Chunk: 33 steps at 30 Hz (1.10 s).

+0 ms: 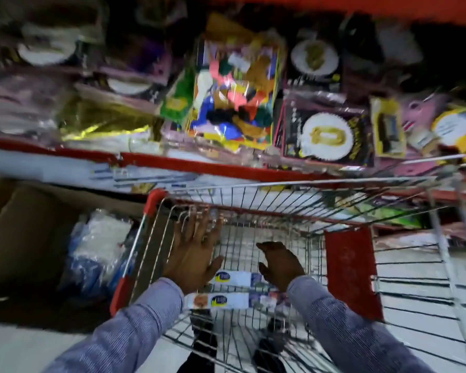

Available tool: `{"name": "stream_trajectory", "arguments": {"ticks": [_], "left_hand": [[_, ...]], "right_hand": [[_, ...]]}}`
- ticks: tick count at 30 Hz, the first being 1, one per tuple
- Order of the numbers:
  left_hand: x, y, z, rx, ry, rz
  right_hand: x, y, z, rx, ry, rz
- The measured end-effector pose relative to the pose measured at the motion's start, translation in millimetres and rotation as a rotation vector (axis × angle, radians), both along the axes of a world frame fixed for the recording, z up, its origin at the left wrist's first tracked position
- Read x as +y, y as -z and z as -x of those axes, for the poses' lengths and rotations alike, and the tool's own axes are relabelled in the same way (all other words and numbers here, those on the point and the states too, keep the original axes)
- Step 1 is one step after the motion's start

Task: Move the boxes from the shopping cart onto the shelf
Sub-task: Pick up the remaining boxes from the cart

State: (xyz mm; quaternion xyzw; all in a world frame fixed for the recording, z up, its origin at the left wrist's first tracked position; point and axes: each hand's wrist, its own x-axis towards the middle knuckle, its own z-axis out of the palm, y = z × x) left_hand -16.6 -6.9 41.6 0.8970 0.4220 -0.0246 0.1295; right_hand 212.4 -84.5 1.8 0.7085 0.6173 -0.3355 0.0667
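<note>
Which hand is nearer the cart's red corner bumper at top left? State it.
Left. The left hand lies spread just below the red corner bumper; the right hand hovers farther right, mid-basket.

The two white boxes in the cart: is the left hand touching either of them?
Cannot tell. In the head view the left hand, fingers spread, overlaps the end of the upper box, but blur and the top-down angle hide whether it makes contact. The lower box appears apart from it.

Shiny wire-metal cart [293, 208], glossy cardboard boxes [234, 278] (printed), crinkly plastic packets [234, 98], cloth sleeves [135, 324].
</note>
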Motion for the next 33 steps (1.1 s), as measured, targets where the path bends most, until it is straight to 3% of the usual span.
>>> {"name": "stream_trajectory", "arguments": {"ticks": [6, 13, 16, 19, 22, 26, 33], "left_hand": [[-14, 71, 16, 0.109, 0.052, 0.088], [-25, 112, 14, 0.017, 0.287, 0.107], [-41, 124, 4, 0.020, 0.455, 0.150], [-50, 141, -7, 0.176, 0.590, 0.290], [-55, 163, -17, 0.365, 0.532, 0.425], [-62, 185, -31, 0.470, 0.479, 0.478], [-47, 156, -37, 0.364, 0.397, 0.430]], "right_hand": [[-10, 107, 33, -0.049, -0.164, 0.265], [-9, 142, 40, -0.109, -0.281, 0.265], [-4, 137, 29, -0.098, -0.206, 0.193], [0, 124, 11, -0.093, -0.117, 0.134], [-1, 114, -8, -0.066, -0.039, 0.070], [-1, 101, -23, -0.062, -0.040, -0.018], [9, 40, -35, -0.069, -0.094, -0.163]]}}
